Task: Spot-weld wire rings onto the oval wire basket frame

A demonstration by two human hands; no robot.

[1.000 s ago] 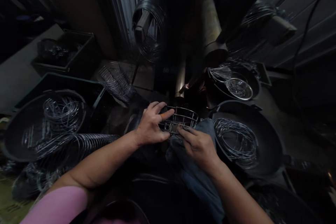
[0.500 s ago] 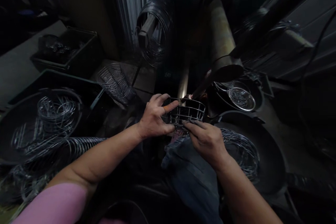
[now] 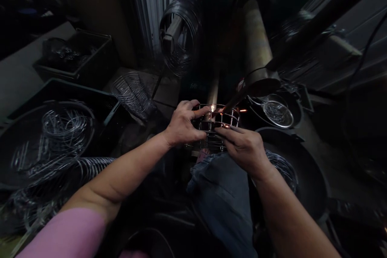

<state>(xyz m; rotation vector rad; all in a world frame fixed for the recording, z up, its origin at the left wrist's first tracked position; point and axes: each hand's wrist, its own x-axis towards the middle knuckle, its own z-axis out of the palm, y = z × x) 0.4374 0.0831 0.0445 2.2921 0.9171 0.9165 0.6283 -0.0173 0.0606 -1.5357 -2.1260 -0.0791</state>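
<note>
A small round wire basket [image 3: 218,125] is held between both hands at the centre of the view. My left hand [image 3: 183,125] grips its left side with fingers curled over the rim. My right hand [image 3: 244,148] pinches its lower right edge. The basket's top rim touches a copper-coloured electrode tip [image 3: 227,105] of the machine, where an orange glow and small sparks show. A knee in blue denim [image 3: 222,193] lies just below the basket.
A wide dark pan of loose wire rings [image 3: 51,137] sits at the left, with a stack of rings [image 3: 90,167] beside it. Another pan with wire rings [image 3: 294,177] lies at the right. A wire coil on a spool [image 3: 178,28] hangs behind. Dark crates [image 3: 75,58] stand at far left.
Both hands have lifted the wire basket up and away from me to the electrode tip. An orange glow and sparks have appeared at the rim.
</note>
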